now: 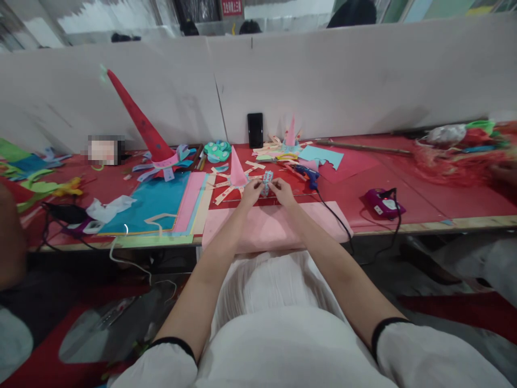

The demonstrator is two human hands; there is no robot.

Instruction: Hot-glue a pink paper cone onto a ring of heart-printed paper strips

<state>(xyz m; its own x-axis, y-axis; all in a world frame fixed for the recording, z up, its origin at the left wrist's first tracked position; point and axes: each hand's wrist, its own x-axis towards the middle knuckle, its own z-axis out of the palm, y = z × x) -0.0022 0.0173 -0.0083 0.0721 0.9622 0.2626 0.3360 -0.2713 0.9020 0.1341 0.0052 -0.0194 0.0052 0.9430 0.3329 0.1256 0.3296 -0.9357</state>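
Between my two hands is a small light-blue patterned piece (266, 183), marked with red and held upright; its exact kind is too small to make out. My left hand (252, 191) pinches its left side and my right hand (283, 191) its right side. Just left of them stands a pink paper cone (237, 170) with cream strips (224, 195) spreading out round its base. Under my wrists lies a folded pink sheet (266, 226) along the table's front edge. A blue glue gun (309, 175) rests to the right of my right hand.
Coloured sheets (159, 202) and a tall red cone (139, 116) lie left. A black phone (255, 130) leans on the white partition (363, 75). Right are a purple power socket (384, 203), a stick (363, 146) and red netting (448, 164). Other people sit either side.
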